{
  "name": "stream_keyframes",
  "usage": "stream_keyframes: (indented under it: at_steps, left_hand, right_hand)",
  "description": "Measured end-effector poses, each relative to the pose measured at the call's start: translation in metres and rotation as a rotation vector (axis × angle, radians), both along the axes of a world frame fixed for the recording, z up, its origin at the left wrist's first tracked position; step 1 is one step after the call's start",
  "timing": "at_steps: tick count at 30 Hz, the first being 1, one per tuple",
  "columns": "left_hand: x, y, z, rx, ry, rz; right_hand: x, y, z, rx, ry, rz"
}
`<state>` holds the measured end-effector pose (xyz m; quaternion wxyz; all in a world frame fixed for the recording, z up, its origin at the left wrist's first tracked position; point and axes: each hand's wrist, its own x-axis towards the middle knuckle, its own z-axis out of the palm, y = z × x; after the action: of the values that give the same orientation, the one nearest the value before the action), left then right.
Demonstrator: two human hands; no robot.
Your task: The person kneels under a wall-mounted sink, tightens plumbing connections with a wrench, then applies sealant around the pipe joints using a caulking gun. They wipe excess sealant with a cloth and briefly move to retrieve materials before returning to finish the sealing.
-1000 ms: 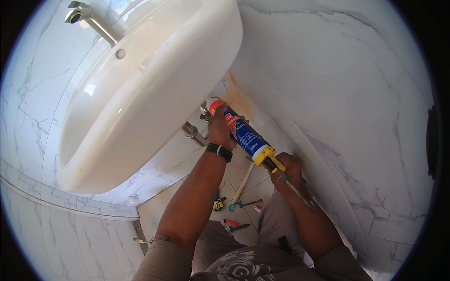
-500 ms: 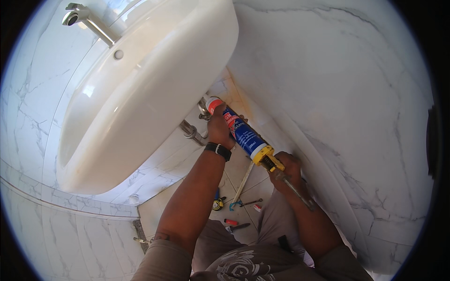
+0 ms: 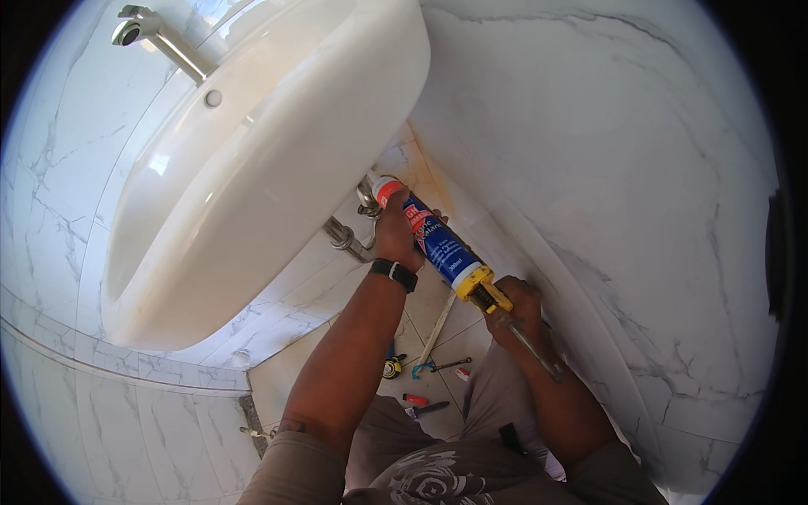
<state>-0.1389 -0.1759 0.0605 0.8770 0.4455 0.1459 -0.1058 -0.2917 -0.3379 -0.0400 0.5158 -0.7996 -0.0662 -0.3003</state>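
Note:
A white wash basin (image 3: 252,168) hangs on the marble wall, with a chrome tap (image 3: 147,29) at its top. Under its right edge I hold a caulking gun with a blue and red sealant cartridge (image 3: 433,240). My left hand (image 3: 396,231) wraps around the front of the cartridge, close to the chrome drain pipe (image 3: 347,237) below the basin. My right hand (image 3: 515,307) grips the yellow gun handle and trigger at the rear, with the metal push rod (image 3: 539,353) sticking out behind it. A black wristband sits on my left wrist.
White marble wall tiles (image 3: 606,168) surround the basin. On the floor tiles below lie a small tape measure (image 3: 392,367), a pair of pliers (image 3: 438,367), a red-tipped tool (image 3: 417,400) and a long pale strip (image 3: 438,328). My knees fill the bottom of the view.
The view has shifted slightly; both hands and the caulking gun stay in nearly the same place under the basin's edge.

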Motion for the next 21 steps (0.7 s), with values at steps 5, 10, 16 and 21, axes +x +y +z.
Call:
stream_keyframes:
  at_steps: [5,10,16,21]
  left_hand:
    - [-0.0009,-0.0012,0.0006,-0.002,-0.016,-0.025]
    - [0.0007,-0.0042,-0.0005,0.011,-0.009,-0.004]
    - [-0.0004,-0.0045,-0.0022,0.026,-0.001,-0.011]
    - [0.0008,-0.0052,-0.0037,0.037,0.010,-0.013]
  right_hand:
    - [-0.0016,0.0003,-0.0011,0.015,0.026,-0.003]
    - [-0.0025,-0.0007,0.0008,0.050,0.085,0.009]
    - [-0.0050,-0.0019,0.0030,0.030,0.105,0.003]
    - [-0.0059,-0.0024,0.0007,0.031,0.121,0.005]
